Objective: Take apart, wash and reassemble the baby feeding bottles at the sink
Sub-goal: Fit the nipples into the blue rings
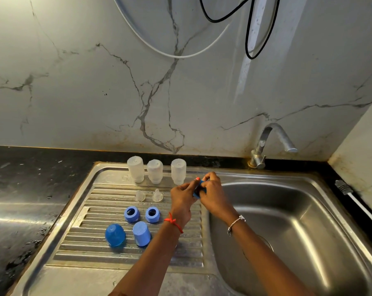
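Three clear bottle bodies (155, 170) stand upside down at the back of the steel drainboard (99, 259). In front of them sit two clear teats (148, 195), then two blue screw rings (142, 214), then two blue caps (128, 234). My left hand (183, 194) and my right hand (213, 193) meet over the drainboard's right edge, both gripping a third blue ring (197, 194). Fingers hide most of that ring, and I cannot see whether a teat sits in it.
The sink basin (287, 221) lies to the right, with its drain partly hidden under my right forearm. A steel tap (270, 144) stands at the back corner, no water running. Black counter (20, 199) spreads to the left. A white cable (360, 208) runs along the right wall.
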